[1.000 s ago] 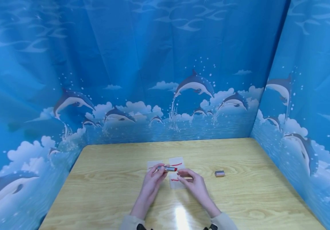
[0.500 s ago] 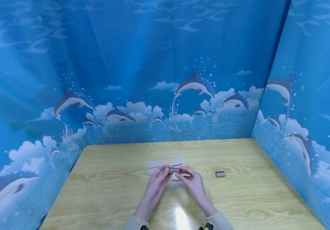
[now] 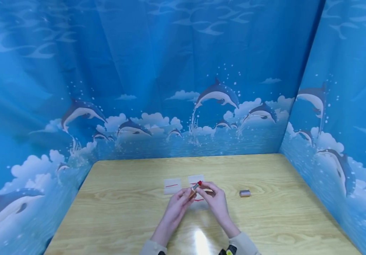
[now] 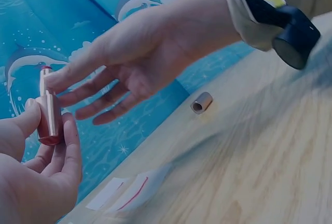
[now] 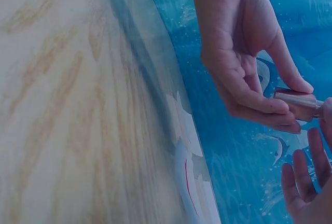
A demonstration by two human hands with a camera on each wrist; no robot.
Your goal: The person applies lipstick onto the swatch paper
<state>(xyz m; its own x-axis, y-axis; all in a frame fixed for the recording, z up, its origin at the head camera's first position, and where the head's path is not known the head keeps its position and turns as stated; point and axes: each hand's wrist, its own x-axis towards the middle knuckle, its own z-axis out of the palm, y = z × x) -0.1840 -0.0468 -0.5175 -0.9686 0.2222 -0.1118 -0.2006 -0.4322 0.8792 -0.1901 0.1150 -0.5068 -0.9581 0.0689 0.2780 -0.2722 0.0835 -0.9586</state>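
Note:
A lipstick (image 3: 194,190) with a red bullet showing is held between both hands over the table. My left hand (image 3: 176,209) grips its metallic base, thumb on one side and fingers on the other, as the left wrist view shows on the lipstick body (image 4: 50,117). My right hand (image 3: 218,207) pinches the upper tube just below the red tip with thumb and forefinger, its other fingers loosely spread. At the right edge of the right wrist view, its fingertips meet the lipstick's narrow inner tube, beside the base (image 5: 294,101). The lipstick cap (image 3: 245,193) lies on its side to the right.
White paper pieces with red strokes lie beneath and behind the hands: one at left (image 3: 172,190), one at the back (image 3: 195,177), one nearer, partly hidden. The wood-grain table (image 3: 119,205) is enclosed by blue dolphin-print curtains (image 3: 157,71).
The lipstick has turned from lying level to slanting, red tip up and right. My right fingers have come from beside the tip onto the tube. The left hand has shifted slightly right.

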